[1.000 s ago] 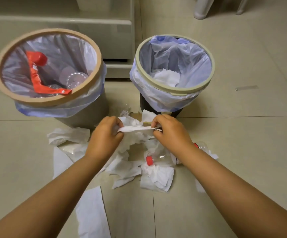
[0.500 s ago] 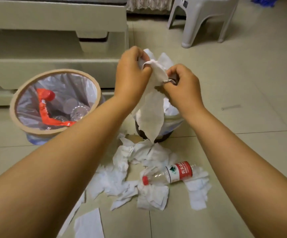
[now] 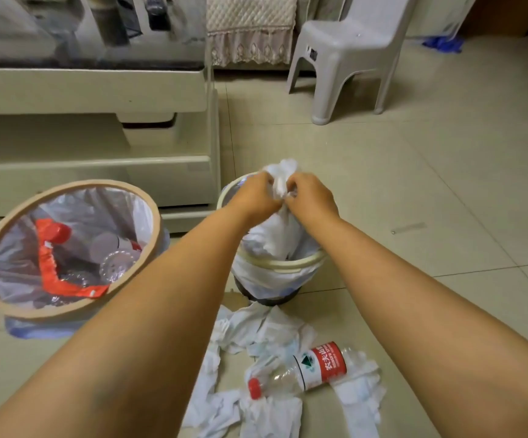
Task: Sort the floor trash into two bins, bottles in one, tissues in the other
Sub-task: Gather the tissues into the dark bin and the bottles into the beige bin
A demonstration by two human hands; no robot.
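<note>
Both my left hand and my right hand grip a bunched white tissue directly over the small cream-rimmed bin, whose liner holds more tissue. To the left stands the wide tan-rimmed bin with clear bottles and red labels inside. On the floor below the bins lies a clear bottle with a red cap and red-white label, on its side among several crumpled tissues.
A low cream cabinet stands right behind both bins. A grey plastic stool sits at the back right. Tiled floor stretches to the right, with a small strip of litter on it.
Both hands lifted the tissue from the floor pile, carried it up and have lowered it, now bunched, over the small bin. The view has tilted up to show more of the room.
</note>
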